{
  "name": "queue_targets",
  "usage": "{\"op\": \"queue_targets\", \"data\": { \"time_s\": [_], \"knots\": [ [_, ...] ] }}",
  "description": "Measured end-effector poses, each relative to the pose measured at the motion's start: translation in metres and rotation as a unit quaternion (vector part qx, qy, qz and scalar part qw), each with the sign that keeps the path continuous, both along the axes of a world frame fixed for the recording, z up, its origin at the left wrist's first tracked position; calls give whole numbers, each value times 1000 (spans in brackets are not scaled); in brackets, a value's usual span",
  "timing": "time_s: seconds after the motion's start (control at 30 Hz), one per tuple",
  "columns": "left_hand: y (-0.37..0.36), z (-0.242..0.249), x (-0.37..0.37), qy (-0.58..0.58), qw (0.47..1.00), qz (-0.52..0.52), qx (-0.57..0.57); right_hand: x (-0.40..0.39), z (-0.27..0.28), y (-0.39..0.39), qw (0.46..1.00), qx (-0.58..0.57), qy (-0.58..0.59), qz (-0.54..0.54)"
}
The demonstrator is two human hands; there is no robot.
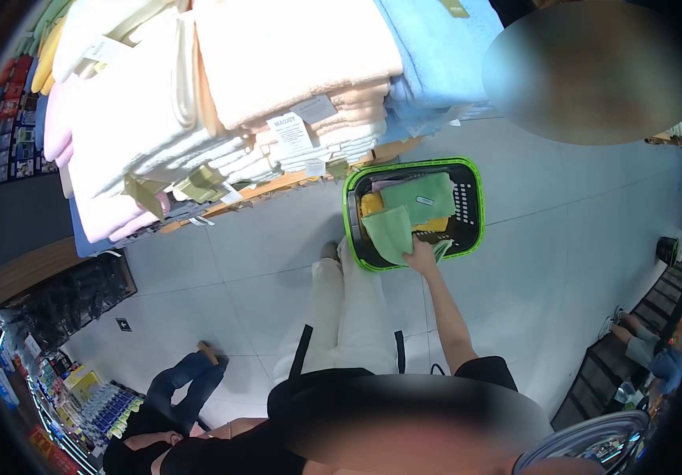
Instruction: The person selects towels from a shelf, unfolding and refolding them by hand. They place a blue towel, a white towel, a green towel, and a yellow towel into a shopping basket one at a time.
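Observation:
My right hand [418, 257] reaches into a black basket with a bright green rim [480, 194]. Its fingers are closed on a light green towel [388, 233], which drapes over the basket's near left part. Beside it in the basket lies a folded green towel [428, 196] with a small label. Yellow cloth [371, 204] shows at the left and underneath. At the lower left, my left forearm [239, 427] stretches out toward another person; the fingers of my left hand cannot be made out.
A display with tall stacks of peach towels [293, 63] and blue towels [444, 55] stands ahead. A person in jeans [186, 380] is at the lower left, near shelves of goods [95, 404]. Another person [642, 348] is at far right. Grey tiled floor [539, 229] surrounds the basket.

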State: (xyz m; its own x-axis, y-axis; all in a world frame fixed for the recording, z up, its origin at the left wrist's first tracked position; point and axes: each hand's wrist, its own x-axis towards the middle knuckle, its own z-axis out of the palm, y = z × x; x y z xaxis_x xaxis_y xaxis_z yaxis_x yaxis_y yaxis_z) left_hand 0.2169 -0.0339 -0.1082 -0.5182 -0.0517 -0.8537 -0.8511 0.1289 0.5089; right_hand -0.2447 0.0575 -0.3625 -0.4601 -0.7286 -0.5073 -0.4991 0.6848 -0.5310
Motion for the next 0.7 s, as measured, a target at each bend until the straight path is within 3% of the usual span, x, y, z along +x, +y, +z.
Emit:
{"op": "queue_targets", "data": {
  "time_s": [0.07,0.2,0.3,0.4,0.5,0.6,0.67,0.7],
  "knots": [
    [-2,12,17,57,997,-46,36,-4,83,-9,996,-78,-32,-38],
    [0,34,53,153,975,-114,114,1,194,-27,956,-181,-198,-120],
    [5,42,72,198,962,-127,138,9,247,-50,888,-223,-342,-213],
    [12,36,88,202,968,-103,111,21,295,-76,781,-248,-479,-314],
    [3,29,81,181,981,-55,39,42,331,-111,686,-315,-593,-278],
    [-28,52,66,167,986,20,-16,56,337,-151,583,-350,-708,-189],
    [-61,65,57,137,985,-23,-99,78,366,-188,513,-373,-767,-100],
    [-81,73,51,121,982,-45,-139,94,394,-205,503,-389,-766,-91]
  ]
}}
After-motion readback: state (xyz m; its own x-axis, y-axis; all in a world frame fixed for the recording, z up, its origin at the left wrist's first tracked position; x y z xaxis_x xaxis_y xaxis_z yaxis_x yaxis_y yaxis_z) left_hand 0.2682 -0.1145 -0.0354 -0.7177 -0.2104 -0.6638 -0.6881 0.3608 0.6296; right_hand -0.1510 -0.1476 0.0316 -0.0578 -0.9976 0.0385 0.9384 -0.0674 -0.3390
